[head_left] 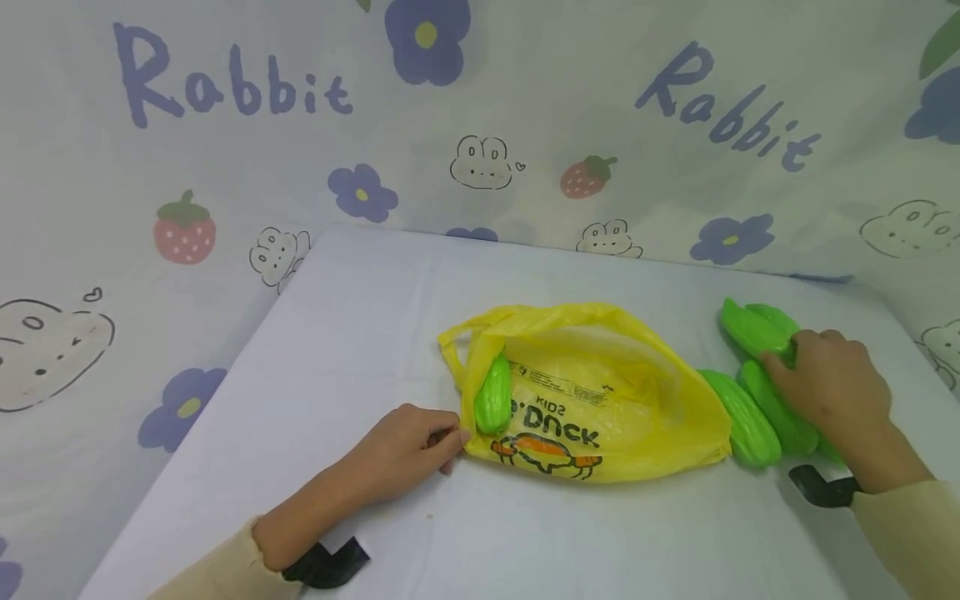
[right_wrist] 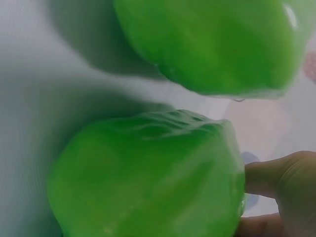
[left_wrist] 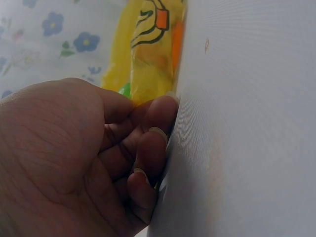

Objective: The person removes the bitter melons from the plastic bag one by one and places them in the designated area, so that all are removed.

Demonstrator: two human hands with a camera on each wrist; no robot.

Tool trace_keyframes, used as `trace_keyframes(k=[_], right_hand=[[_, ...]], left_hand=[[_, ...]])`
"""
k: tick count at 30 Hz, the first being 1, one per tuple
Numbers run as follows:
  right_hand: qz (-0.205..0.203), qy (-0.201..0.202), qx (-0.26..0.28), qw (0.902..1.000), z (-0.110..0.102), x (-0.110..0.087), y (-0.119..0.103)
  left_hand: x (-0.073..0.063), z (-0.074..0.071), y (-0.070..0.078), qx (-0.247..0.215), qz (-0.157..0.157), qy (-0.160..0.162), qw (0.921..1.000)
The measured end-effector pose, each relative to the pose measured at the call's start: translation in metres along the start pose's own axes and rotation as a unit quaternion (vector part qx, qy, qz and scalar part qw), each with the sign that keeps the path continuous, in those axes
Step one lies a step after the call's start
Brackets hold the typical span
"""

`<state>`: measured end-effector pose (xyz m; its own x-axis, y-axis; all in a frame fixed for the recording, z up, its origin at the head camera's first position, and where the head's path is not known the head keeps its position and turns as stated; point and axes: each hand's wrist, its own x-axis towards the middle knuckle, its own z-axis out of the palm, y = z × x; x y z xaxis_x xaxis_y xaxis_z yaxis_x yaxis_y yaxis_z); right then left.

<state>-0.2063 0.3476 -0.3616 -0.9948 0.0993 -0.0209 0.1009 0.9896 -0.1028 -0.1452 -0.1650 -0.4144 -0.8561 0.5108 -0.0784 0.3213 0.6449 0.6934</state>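
Note:
A yellow plastic bag point(head_left: 637, 433) with printed lettering and a duck drawing lies on its side, mouth agape. Its left edge is pinched between thumb and fingers of my left hand point(head_left: 408, 454), and the left wrist view shows the fingers point(left_wrist: 150, 148) curled against the table. Inside the bag at the left is a shiny, ridged green gourd point(head_left: 492, 396). At the right, my right hand point(head_left: 836, 387) grips a similar green gourd point(head_left: 757, 330) at the top of a group. In the right wrist view, the thumb point(right_wrist: 266, 175) touches the end of a green gourd point(right_wrist: 148, 177).
More green gourds point(head_left: 742, 421) lie right of the bag, one against its edge; some are partly hidden by my right hand. A white cloth covers the table point(head_left: 360, 333). Behind hangs a curtain point(head_left: 285, 167) printed with rabbits, flowers and strawberries. Black straps point(head_left: 326, 567) sit at both wrists.

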Motion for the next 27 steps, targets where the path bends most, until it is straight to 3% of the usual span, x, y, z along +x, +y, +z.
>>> trace_keyframes(k=[8,14,21,27], right_hand=[[0.029,-0.025,-0.013,0.9992,-0.001,0.000,-0.003],[0.036,-0.019,-0.012,0.9991,-0.001,-0.003,-0.004],[-0.005,0.028,0.020,0.9994,-0.004,-0.012,-0.014],[-0.064,0.074,0.080,0.9920,-0.011,-0.027,-0.035]], left_hand=[[0.001,0.000,0.000,0.000,0.005,0.003,1.0000],[0.000,-0.001,0.001,0.001,0.002,0.003,1.0000],[-0.001,-0.001,0.001,0.001,-0.003,0.004,1.0000],[0.000,0.000,0.000,0.003,0.000,0.004,1.0000]])
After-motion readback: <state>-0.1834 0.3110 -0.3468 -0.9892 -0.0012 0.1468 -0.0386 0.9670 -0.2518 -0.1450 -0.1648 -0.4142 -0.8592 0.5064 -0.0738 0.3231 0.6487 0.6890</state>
